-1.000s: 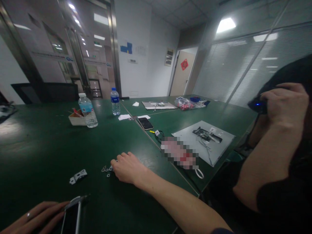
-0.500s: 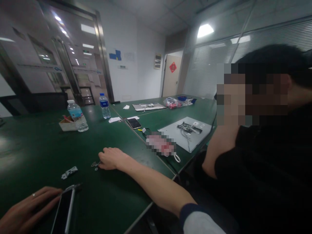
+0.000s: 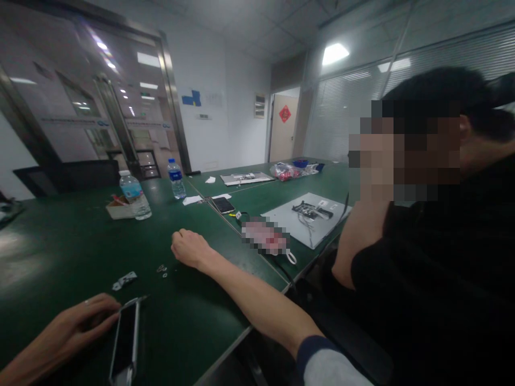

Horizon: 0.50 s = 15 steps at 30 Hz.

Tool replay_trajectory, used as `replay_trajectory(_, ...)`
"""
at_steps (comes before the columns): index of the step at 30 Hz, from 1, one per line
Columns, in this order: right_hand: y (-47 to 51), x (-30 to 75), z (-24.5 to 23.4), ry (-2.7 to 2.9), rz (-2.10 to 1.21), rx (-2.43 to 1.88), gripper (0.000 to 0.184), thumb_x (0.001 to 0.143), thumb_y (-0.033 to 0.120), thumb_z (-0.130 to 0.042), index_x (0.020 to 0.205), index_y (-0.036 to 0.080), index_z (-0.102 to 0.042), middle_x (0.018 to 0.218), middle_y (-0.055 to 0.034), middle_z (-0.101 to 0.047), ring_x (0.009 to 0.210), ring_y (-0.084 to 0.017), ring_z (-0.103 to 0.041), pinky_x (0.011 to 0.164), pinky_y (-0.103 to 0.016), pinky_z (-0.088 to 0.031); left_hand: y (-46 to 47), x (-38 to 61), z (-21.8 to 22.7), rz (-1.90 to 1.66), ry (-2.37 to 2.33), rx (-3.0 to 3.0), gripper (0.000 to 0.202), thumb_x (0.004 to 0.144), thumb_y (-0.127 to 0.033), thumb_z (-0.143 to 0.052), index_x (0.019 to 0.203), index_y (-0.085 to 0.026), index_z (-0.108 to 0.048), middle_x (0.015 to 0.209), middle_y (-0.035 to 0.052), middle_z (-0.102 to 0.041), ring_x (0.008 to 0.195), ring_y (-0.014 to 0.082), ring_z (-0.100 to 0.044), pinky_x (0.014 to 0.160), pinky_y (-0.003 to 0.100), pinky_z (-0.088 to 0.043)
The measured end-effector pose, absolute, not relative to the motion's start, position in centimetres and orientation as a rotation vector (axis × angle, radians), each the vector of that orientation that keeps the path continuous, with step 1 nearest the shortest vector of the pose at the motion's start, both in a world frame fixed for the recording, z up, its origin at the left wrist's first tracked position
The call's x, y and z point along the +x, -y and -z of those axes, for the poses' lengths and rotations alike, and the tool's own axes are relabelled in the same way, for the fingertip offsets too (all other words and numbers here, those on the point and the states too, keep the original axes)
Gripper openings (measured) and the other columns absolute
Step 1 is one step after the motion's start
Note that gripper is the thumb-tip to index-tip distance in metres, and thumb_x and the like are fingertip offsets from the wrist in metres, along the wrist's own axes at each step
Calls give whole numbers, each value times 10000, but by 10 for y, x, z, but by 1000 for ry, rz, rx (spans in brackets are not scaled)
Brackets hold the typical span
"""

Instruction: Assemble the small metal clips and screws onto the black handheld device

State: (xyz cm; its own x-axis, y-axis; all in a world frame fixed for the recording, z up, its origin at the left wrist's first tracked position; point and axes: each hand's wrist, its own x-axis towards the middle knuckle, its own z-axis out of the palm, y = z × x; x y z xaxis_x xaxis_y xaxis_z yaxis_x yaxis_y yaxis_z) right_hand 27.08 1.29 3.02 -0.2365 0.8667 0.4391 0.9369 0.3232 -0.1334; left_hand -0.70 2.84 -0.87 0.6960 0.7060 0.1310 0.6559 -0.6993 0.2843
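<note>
Dark green, the counter (image 3: 181,327) carries small flat metal rings (image 3: 162,269) just left of my right hand (image 3: 190,247), the nearer one, and slightly closer to me. Its fingers curl under. My left hand (image 3: 92,316), loosely bent, rests at the edge of a smooth, black-faced slab (image 3: 125,335), long axis pointing away from me. Whether either hand pinches anything, I cannot tell.

Right sleeve (image 3: 332,369), five o'clock: pale grey, broad navy cuff band (image 3: 308,346). Left hand (image 3: 90,319), eight o'clock: slim pale ring (image 3: 86,302).
</note>
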Motion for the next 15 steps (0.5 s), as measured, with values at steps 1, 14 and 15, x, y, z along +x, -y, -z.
replay_trajectory(1,-11,271,-30,2146,235,-1566,204,922,234,-404,1005,117,-549,998,-116,-604,898,-211,-601,730,-312,-503,-24,-6,3,-245,-998,2644,374,876,-494,-347,898,-316,-676,886,-10,-670,722,152,-587,661,234,-487)
replay_trajectory(14,7,258,-18,2294,-138,-1011,209,927,266,-480,1020,132,-611,942,-68,-639,867,-130,-593,803,-244,-445,7,-5,-7,-452,-1015,2671,354,886,-447,-463,1111,-202,-586,1009,54,-585,834,164,-567,730,264,-455)
replay_trajectory(15,9,257,-17,2305,-159,-979,207,918,269,-497,1021,133,-614,937,-64,-641,865,-128,-592,801,-241,-446,7,-5,-6,-474,-1027,2673,359,885,-451,-467,1116,-202,-581,1012,55,-584,836,166,-566,732,269,-454)
